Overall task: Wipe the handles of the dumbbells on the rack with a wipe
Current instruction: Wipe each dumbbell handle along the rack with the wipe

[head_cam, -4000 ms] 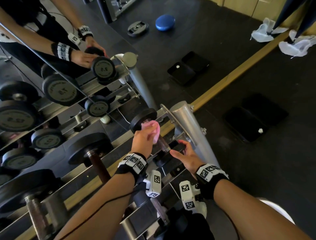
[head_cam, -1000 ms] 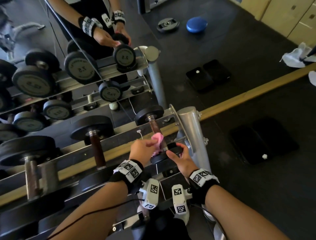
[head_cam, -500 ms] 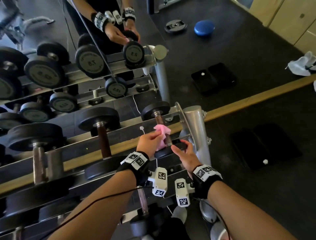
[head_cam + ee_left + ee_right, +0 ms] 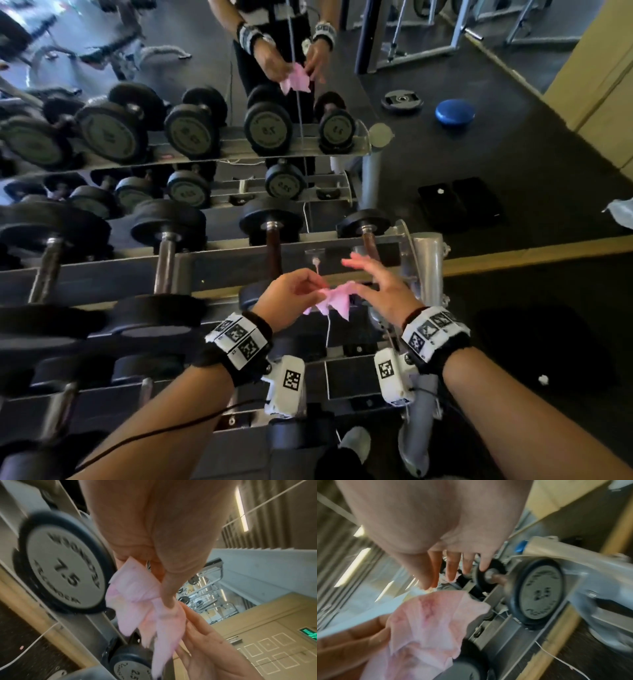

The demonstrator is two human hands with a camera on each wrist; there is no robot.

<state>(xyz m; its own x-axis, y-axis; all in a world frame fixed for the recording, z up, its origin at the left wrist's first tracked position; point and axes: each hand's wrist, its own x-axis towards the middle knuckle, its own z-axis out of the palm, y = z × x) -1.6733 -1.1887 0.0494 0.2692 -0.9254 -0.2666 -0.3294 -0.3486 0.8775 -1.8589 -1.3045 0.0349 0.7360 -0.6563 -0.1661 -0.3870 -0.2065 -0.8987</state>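
I have both hands lifted clear of the rack now, where half a second ago my left hand was pressing the wipe against the handle of the end dumbbell and my right was steadying that dumbbell's near head. My left hand pinches the pink wipe between thumb and fingertips, and the wipe hangs crumpled in the air between my hands, above the front rail and touching no handle. My right hand has let go of the dumbbell; its fingers are spread and nearly straight, and the thumb and forefinger meet the wipe's right edge, though I cannot tell whether they truly nip it or only touch it. From the left wrist view the wipe trails down from my thumb with the right hand's fingers just beside it. The 2.5 dumbbell lies alone at the right end of the top shelf, its brown handle bare, with the next dumbbell to its left. My view has also tipped upward, so the mirror shows my reflected hands holding the wipe.
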